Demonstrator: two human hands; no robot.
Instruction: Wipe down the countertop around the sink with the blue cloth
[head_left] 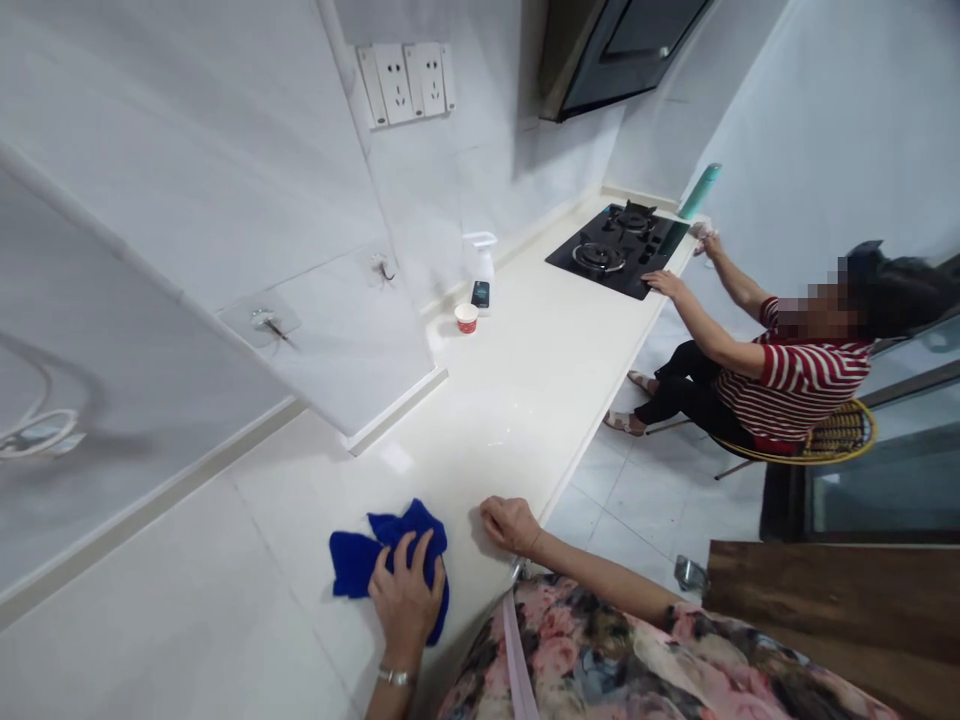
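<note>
A blue cloth (pixel 354 565) lies crumpled on the pale countertop (pixel 517 410). My left hand (pixel 409 590) presses down on it from above, its fingers curved and gripping the fabric against the surface. To the right, near the counter's front edge, my right hand (pixel 510 524) rests in a loose fist on the countertop. Nothing shows between its fingers. Small wet-looking shiny spots show on the counter beyond the hands.
A red and white paper cup (pixel 466 320), a phone (pixel 481 294) and a white spray bottle (pixel 485 264) stand by the wall. Farther along is a black gas hob (pixel 600 258). A seated person (pixel 795 370) in a striped shirt reaches toward it. A wall corner (pixel 352 440) juts into the counter.
</note>
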